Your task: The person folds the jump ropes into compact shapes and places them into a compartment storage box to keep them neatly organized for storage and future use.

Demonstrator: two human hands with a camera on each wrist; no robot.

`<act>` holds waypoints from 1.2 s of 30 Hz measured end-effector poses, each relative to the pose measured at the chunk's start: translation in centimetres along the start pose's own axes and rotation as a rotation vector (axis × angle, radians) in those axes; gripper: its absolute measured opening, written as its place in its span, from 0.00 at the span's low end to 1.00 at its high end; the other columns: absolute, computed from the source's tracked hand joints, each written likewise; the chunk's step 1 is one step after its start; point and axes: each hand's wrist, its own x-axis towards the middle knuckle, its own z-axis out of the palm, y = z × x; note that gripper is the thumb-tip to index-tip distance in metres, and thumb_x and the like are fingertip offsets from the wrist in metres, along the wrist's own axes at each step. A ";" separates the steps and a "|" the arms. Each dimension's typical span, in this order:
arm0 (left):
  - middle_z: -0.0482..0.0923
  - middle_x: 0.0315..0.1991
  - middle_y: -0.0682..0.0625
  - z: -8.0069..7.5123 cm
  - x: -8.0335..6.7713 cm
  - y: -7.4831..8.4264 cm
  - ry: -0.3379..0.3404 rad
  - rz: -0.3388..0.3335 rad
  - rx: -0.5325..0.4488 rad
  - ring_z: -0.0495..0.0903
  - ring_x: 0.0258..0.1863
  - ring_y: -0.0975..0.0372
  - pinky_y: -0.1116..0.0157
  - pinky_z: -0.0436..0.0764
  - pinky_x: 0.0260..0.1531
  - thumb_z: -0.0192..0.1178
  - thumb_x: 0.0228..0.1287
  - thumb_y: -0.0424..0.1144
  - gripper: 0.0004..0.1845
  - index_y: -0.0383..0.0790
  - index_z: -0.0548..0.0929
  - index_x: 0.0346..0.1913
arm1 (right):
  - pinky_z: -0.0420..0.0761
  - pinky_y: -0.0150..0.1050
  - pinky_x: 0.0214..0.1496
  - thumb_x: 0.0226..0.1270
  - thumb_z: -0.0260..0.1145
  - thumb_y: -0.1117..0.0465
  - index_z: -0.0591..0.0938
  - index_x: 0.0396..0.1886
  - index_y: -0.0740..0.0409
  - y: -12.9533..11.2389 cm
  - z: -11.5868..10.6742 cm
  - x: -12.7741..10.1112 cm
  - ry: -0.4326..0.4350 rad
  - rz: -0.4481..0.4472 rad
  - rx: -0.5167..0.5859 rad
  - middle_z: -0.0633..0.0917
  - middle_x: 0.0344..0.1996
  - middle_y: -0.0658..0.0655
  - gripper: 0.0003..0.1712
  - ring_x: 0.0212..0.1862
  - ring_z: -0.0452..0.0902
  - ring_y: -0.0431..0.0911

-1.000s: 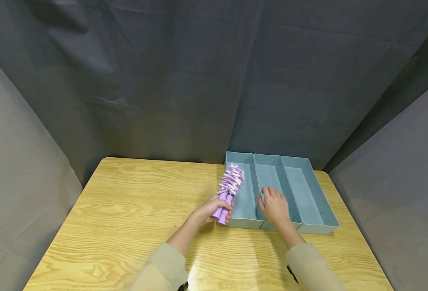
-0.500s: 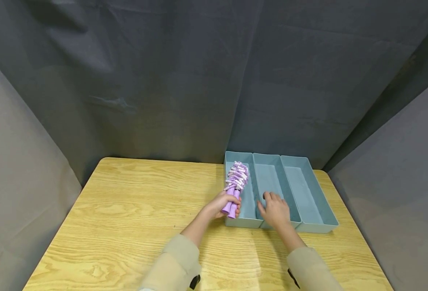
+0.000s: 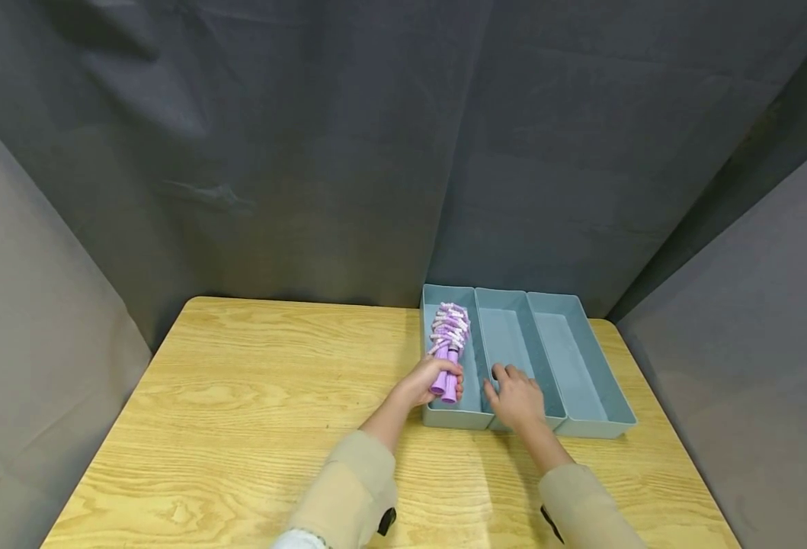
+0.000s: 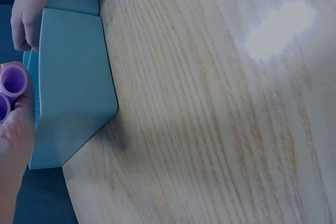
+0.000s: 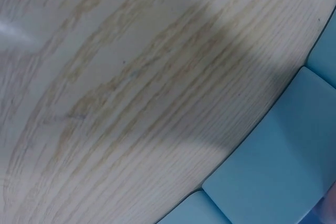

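Note:
My left hand grips the two purple handles of a beaded jump rope, bundled up with white and purple beads. The bundle is over the left blue-grey bin, beads toward the back. In the left wrist view, the hollow ends of the handles stick out of the hand beside that bin's rim. My right hand is at the front of the middle bin, its relaxed fingers over the side shared with the left bin. Nothing shows in that hand. Only a blurred bit of it appears in the right wrist view.
A third matching bin stands to the right, side by side with the other two. All three sit at the back right of a wooden table. Dark cloth hangs behind, and grey panels flank the table.
My left hand has carried the jump rope rightward, from the left bin's left edge to over that bin, turning it more upright in view. The right hand has hardly moved.

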 end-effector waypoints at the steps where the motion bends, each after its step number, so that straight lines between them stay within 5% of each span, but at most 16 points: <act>1: 0.69 0.18 0.48 0.2 0.1 0.0 0.010 -0.004 -0.008 0.70 0.16 0.61 0.67 0.77 0.18 0.47 0.53 0.26 0.02 0.35 0.69 0.28 | 0.74 0.53 0.38 0.65 0.51 0.48 0.74 0.41 0.54 0.0 0.0 0.0 -0.002 0.001 -0.001 0.76 0.36 0.57 0.16 0.41 0.73 0.54; 11: 0.70 0.18 0.46 1.4 0.9 0.0 0.073 -0.039 -0.047 0.71 0.17 0.60 0.67 0.77 0.19 0.46 0.54 0.26 0.02 0.33 0.69 0.28 | 0.74 0.54 0.39 0.66 0.51 0.49 0.74 0.42 0.54 0.0 0.0 0.0 -0.022 0.006 -0.006 0.77 0.37 0.58 0.16 0.41 0.74 0.55; 36: 0.68 0.17 0.48 1.6 2.9 -1.7 0.179 -0.135 -0.183 0.70 0.17 0.60 0.66 0.75 0.21 0.42 0.55 0.28 0.06 0.35 0.67 0.23 | 0.75 0.54 0.41 0.65 0.52 0.50 0.74 0.43 0.55 0.1 0.4 0.1 0.004 -0.007 0.020 0.77 0.38 0.58 0.15 0.42 0.74 0.55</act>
